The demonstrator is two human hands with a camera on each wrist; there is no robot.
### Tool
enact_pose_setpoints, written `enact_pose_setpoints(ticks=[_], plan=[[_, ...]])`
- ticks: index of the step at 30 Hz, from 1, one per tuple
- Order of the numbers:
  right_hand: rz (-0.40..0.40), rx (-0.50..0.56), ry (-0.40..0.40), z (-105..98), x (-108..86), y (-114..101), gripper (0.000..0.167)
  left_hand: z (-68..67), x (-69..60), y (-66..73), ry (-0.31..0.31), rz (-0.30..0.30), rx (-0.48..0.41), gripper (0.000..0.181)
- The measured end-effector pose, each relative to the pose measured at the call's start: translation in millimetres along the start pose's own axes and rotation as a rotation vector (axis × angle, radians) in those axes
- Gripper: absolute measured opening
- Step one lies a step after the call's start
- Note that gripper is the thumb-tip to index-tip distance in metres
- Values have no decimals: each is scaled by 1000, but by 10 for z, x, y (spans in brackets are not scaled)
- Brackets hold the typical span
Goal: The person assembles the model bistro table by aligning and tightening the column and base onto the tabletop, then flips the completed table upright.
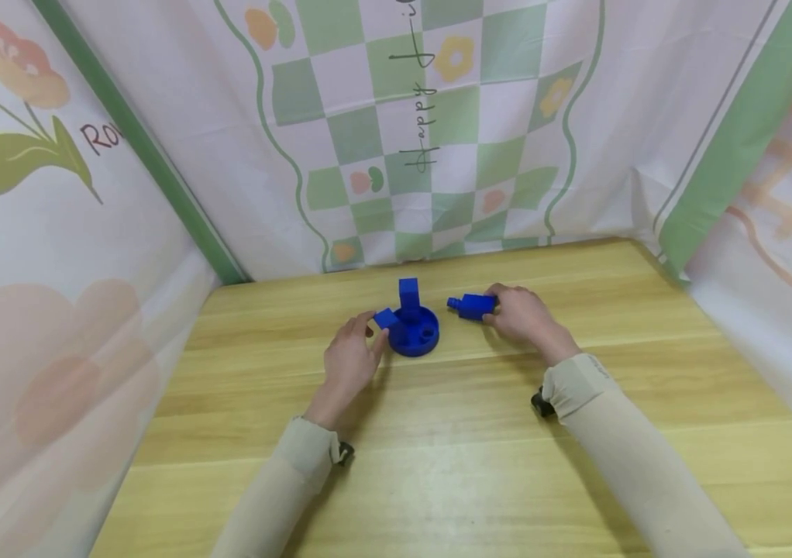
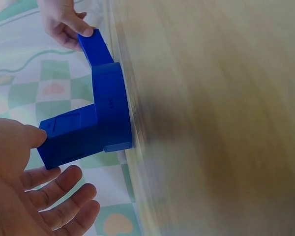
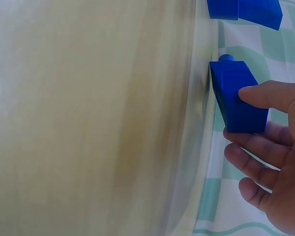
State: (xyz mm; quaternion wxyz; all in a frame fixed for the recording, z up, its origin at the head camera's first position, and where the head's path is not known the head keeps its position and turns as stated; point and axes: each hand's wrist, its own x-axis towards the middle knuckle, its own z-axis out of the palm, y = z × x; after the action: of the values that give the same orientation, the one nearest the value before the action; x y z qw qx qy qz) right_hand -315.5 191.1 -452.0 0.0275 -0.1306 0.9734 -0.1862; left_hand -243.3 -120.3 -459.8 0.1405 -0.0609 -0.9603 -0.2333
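A round blue base (image 1: 414, 349) with a raised rim and a round hole stands on the wooden table. One blue block (image 1: 408, 295) rises upright from its back part. At the base's left side, my left hand (image 1: 349, 358) pinches the outer end of a tilted blue block (image 2: 73, 136) between thumb and index finger; its inner end meets the base (image 2: 111, 105). To the right, apart from the base, my right hand (image 1: 525, 319) holds another blue block (image 3: 240, 98) by its wide end, thumb on its face. This block's narrow stepped tip points left toward the base.
The wooden tabletop (image 1: 452, 465) extends in front of the base and to both sides. A patterned cloth (image 1: 438, 116) hangs along the back edge, with more cloth on the left and right. Dark wrist devices show at both sleeve cuffs.
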Motion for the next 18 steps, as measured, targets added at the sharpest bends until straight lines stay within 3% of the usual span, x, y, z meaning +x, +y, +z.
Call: enact_pose_setpoints(ticks=[11, 18], plan=[[-14, 37, 106, -12, -15, -4, 47, 22, -1, -21, 14, 8, -16, 47], [0, 99, 155, -77, -43, -28, 51, 26, 19, -42, -1, -21, -36, 49]])
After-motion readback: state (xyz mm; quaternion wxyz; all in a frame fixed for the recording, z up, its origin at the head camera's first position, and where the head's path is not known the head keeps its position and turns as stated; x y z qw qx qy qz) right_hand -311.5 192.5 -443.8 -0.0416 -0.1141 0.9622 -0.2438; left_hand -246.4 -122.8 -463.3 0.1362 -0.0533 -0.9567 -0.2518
